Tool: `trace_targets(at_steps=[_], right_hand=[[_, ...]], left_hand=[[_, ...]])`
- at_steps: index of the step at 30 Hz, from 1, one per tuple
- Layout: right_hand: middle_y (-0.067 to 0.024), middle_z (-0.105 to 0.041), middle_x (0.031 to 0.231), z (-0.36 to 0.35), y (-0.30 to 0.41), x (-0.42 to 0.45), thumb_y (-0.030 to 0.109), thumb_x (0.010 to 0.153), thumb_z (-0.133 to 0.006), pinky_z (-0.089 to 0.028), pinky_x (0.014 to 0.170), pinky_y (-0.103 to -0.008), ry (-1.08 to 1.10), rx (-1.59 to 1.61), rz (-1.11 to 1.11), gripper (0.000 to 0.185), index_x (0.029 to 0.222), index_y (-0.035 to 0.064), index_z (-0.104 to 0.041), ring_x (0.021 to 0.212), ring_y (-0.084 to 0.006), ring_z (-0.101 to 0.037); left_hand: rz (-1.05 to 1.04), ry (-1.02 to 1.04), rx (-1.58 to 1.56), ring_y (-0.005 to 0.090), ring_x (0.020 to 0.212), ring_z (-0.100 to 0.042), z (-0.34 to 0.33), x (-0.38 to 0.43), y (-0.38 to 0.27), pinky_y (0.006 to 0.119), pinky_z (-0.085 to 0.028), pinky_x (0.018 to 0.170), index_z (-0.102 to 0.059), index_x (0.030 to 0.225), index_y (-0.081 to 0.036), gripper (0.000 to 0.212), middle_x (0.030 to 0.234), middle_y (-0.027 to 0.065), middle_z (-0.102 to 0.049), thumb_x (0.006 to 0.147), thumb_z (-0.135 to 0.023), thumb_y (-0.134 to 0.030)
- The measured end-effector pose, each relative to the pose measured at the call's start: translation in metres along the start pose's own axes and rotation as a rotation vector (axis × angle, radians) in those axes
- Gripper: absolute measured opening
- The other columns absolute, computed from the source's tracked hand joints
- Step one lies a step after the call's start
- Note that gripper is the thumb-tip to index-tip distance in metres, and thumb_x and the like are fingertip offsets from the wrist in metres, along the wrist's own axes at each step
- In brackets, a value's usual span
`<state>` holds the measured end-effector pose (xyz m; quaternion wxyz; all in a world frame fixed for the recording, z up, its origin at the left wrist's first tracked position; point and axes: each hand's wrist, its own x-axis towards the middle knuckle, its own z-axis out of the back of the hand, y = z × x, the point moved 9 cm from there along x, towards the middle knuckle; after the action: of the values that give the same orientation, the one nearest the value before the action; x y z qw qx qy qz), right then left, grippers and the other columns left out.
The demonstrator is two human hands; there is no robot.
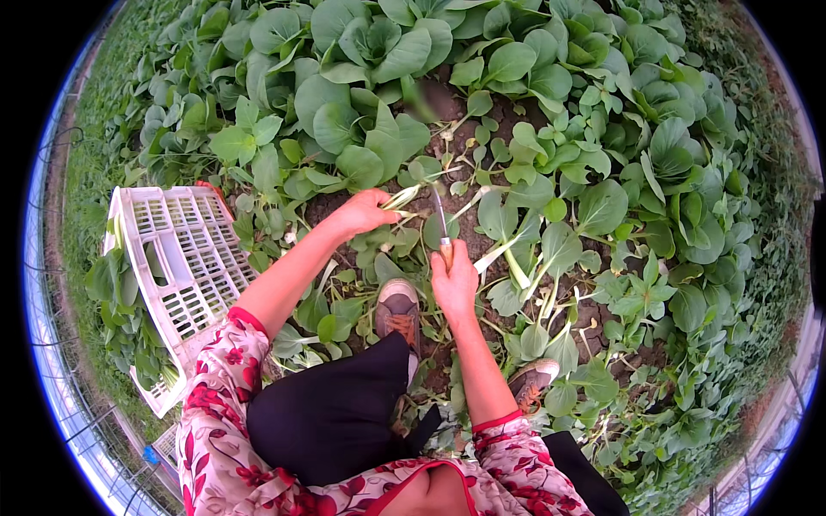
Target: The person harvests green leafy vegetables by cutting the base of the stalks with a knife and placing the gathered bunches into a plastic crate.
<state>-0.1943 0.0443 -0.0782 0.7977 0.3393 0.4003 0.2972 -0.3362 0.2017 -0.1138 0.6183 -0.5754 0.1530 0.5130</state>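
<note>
My left hand (pixel 362 213) grips a small bunch of pale leaf stalks (pixel 405 196), stretched out ahead of me just above the soil. A sickle with a short wooden handle (pixel 446 249) is held in my right hand (pixel 455 278). Its narrow, slightly curved blade (pixel 440 211) points away from me, and the tip is close to the ends of the stalks; whether it touches them I cannot tell. Loose leaves with a thick cut stem (pixel 517 269) lie on the ground right of the sickle.
At my left a white plastic crate (pixel 187 271) stands tilted, with leafy greens (pixel 119 287) in it. Dense pak choi-like plants (pixel 381 45) grow ahead and to the right. My shoes (pixel 397 308) are among fallen leaves. A second white crate (pixel 166 445) shows partly at lower left.
</note>
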Motion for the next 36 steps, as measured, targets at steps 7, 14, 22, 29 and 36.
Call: trace_targets(at_steps=[7,14,22,29,36], right_hand=[[-0.0026,-0.057,0.066,0.024,0.014,0.002,0.015,0.082,-0.069,-0.040,0.049,-0.0268,-0.029,0.548,0.014,0.026,0.100,0.0044,-0.053,0.052,-0.0129,-0.053],[0.0025,-0.053,0.060,0.017,0.015,0.011,0.010,0.081,-0.072,-0.032,0.039,-0.0188,0.162,1.156,-0.206,0.019,0.094,0.0031,-0.061,0.042,-0.0060,-0.044],[-0.0036,-0.062,0.073,0.039,0.024,0.012,0.006,0.084,-0.068,-0.038,0.044,-0.0197,0.144,1.174,-0.057,0.013,0.092,0.0039,-0.057,0.050,-0.0057,-0.048],[-0.0061,-0.068,0.084,0.043,0.028,0.010,0.006,0.085,-0.067,-0.040,0.048,-0.0194,0.139,0.971,-0.002,0.012,0.093,0.0026,-0.060,0.056,-0.0049,-0.053],[-0.0103,-0.062,0.080,0.089,0.056,-0.010,0.017,0.078,-0.068,-0.050,0.062,-0.0385,-0.208,-0.152,0.336,0.019,0.092,0.0069,-0.061,0.070,-0.0303,-0.062]], left_hand=[[-0.183,0.241,-0.440,0.0071,0.062,-0.053,-0.029,-0.043,-0.065,0.023,-0.040,0.055,-0.061,0.089,-0.003,0.012,0.070,-0.0003,-0.057,0.086,-0.063,-0.014],[-0.302,0.454,-0.388,0.0091,0.062,-0.054,-0.058,-0.065,-0.095,0.024,-0.046,0.060,-0.057,0.098,-0.002,0.030,0.067,0.0012,-0.057,0.098,-0.049,-0.032],[-0.237,0.583,-0.358,0.0136,0.074,-0.063,-0.076,-0.079,-0.094,0.029,-0.051,0.070,-0.055,0.100,-0.001,0.027,0.084,0.0089,-0.066,0.098,-0.039,-0.023],[-0.293,0.593,-0.483,0.0156,0.075,-0.060,-0.096,-0.080,-0.103,0.029,-0.052,0.070,-0.053,0.108,-0.001,0.025,0.083,0.0063,-0.060,0.098,-0.045,-0.023],[-0.363,0.216,-0.165,0.0163,0.066,-0.049,-0.078,-0.066,-0.096,0.036,-0.045,0.063,-0.047,0.099,-0.002,0.024,0.073,0.0062,-0.048,0.099,-0.043,-0.026]])
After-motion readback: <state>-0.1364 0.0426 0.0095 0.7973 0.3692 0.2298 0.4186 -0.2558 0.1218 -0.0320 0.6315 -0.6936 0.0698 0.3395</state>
